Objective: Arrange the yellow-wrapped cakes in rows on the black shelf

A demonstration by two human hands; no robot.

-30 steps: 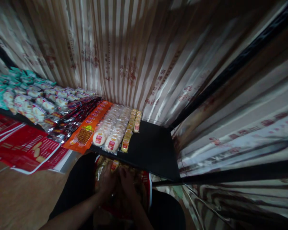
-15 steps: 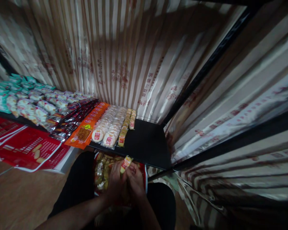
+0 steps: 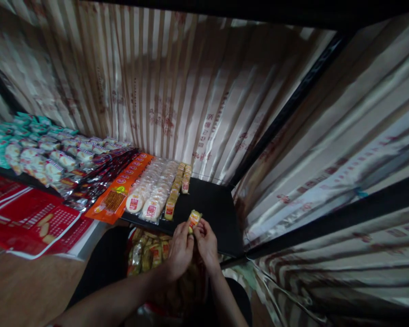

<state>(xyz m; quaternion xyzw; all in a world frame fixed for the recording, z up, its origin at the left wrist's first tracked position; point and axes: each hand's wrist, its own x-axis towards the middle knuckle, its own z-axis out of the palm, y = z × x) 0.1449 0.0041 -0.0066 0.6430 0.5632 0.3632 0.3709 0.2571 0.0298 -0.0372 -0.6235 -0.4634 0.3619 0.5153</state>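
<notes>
Nearby, at seven o'clock, heap of glossy yellow-wrapped packets [image 3: 156, 255]. Just beyond, pinching one small oblong yellow packet [image 3: 194, 220] by fingertips of left hand [image 3: 181, 249] and right hand [image 3: 207, 243], before flat black shelf [image 3: 211, 200]. Seemingly at the setting-down step; calls next for clearing the front edge. At ten, lined-up matching packets [image 3: 172, 200] beside film-wrapped round white snacks [image 3: 152, 202], close enough to nudge. Behind, at twelve, striped beige curtain [image 3: 157, 91].

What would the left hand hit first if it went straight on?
Past the held packet, the left hand would probably meet the black shelf, or, depth being unclear, the curtain behind.
</notes>
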